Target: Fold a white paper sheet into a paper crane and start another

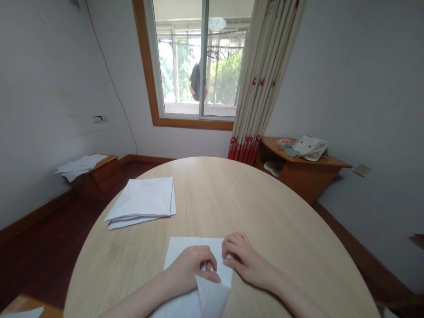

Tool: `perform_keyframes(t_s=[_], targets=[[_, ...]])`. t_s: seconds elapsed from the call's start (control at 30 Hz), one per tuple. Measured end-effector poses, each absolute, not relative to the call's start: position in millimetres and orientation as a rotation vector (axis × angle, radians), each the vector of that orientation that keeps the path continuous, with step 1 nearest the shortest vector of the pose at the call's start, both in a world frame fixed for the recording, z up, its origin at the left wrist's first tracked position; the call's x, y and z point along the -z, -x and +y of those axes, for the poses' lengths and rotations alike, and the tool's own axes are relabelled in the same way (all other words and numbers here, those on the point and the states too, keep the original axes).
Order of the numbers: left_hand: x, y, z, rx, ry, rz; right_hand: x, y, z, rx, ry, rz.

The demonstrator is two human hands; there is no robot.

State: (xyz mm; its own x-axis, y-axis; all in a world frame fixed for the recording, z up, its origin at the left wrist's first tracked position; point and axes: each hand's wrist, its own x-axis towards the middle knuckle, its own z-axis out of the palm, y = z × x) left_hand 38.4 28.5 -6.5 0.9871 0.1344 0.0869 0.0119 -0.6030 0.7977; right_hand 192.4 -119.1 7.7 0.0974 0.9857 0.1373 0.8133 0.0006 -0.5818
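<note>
Left hand (190, 267) cupped and curled, thumb and bent fingers apparently pinching a pointed flap (212, 296) of a white paper sheet (180, 251), the grip partly hidden by the knuckles. Right hand (247, 260) just beside it, fingers bent, tips down at the sheet's right edge, any pinch out of sight. Sheet lying flat on an oval wood-grain table (232, 198), close to the table's near edge, its lower end running out of view. Grip close to the fold, smooth hard surface underneath: sound footing for a sharp, even crease in thin, matte paper. Farther up the table, a loose stack of folded white paper (141, 198), its soft layers slightly fanned at the edges. Past the rim, dark red wooden flooring (43, 247) and a low drawer cabinet (99, 179) topped by loose white sheets (81, 165). To the right, a wooden corner shelf (298, 181) bearing a cream fabric bag (309, 148). Beyond, a cream curtain (261, 79) with red flowers, beside a wood-framed sliding window (149, 66), with a dark garment (195, 81) and wire hangers (217, 53) hanging outside.
</note>
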Motion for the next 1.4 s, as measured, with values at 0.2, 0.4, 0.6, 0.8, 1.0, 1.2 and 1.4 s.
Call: perform_keyframes(t_s=[0.2,0.4,0.6,0.8,1.0,1.2,1.4], targets=[[16.4,-39.1,34.6,-0.206,-2.311,-0.005,-5.0,-193.7,-119.9,-0.394,1.888,-1.742],[11.1,-36.0,35.1,-0.192,-2.487,-0.163,-2.4,-197.1,-118.0,-0.343,1.959,-1.723],[3.6,-34.4,35.2,-0.163,-2.628,-0.281,-1.6,-200.5,-115.7,-0.294,2.061,-1.691],[1.2,-34.1,35.9,-0.151,-2.667,-0.296,-1.8,-201.9,-113.5,-0.264,2.088,-1.715],[0.2,-34.1,35.2,-0.143,-2.696,-0.29,-1.1,-205.4,-113.3,-0.261,2.067,-1.719],[-1.3,-34.6,35.1,-0.157,-2.726,-0.317,2.3,-211.4,-113.1,-0.268,2.083,-1.636],[-3.3,-34.9,35.7,-0.16,-2.709,-0.325,7.6,-213.8,-112.8,-0.257,2.108,-1.566]])
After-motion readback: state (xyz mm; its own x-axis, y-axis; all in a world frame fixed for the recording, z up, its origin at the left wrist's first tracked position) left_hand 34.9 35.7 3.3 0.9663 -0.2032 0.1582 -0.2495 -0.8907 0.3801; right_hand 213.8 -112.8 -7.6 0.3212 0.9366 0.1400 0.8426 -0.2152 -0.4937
